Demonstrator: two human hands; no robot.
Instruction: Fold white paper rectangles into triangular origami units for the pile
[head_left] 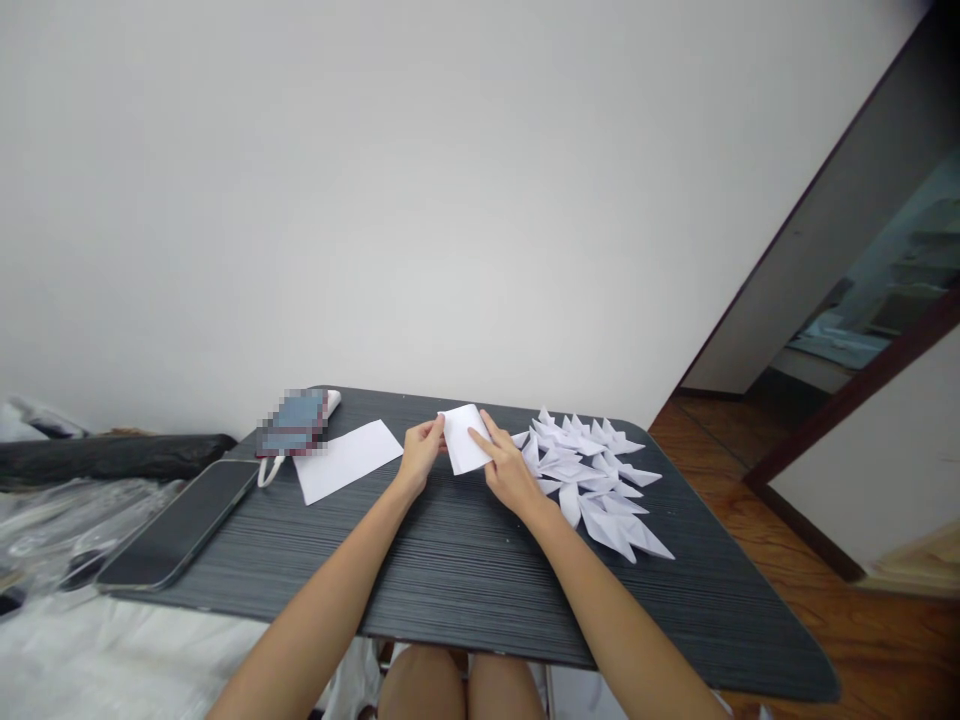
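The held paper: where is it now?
Head view: the paper is just below centre, held by the left hand and right hand, left of the folded pieces.

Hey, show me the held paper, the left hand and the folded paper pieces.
Held paper (pixel 459 442): head view, on its flat face.
Left hand (pixel 421 452): head view, back of hand.
Folded paper pieces (pixel 589 478): head view, middle of pile.

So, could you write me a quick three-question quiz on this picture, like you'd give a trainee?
1. What are the left hand and right hand holding?
2. True or false: the flat white sheet lies left of both hands.
3. On which side of the table is the pile of pointed paper shapes? (a) left (b) right

Key: 1. a small white paper; 2. true; 3. b.
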